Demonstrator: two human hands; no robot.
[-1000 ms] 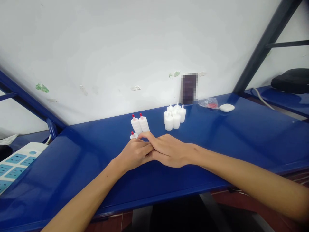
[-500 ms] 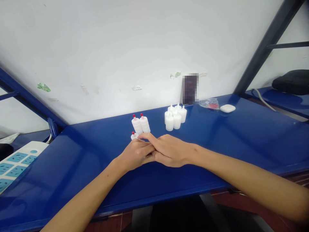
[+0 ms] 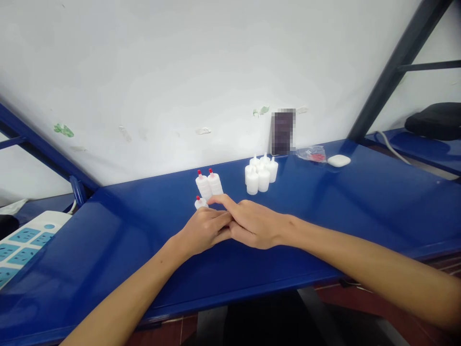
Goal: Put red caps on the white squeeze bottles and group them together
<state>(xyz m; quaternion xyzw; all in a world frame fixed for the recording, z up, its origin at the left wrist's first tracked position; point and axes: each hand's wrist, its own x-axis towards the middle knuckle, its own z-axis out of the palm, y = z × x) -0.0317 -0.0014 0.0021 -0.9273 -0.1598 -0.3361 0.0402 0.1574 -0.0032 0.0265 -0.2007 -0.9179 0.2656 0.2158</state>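
Just beyond the curled hands (image 3: 254, 225), any hold impossible to tell, stand red-capped bottles (image 3: 215, 184)

Bare forearms (image 3: 122, 294), small wrist spots (image 3: 162, 262)

No text, label, brand, number or sign can be read; the dark panel (image 3: 283, 133) right of centre is pixelated.
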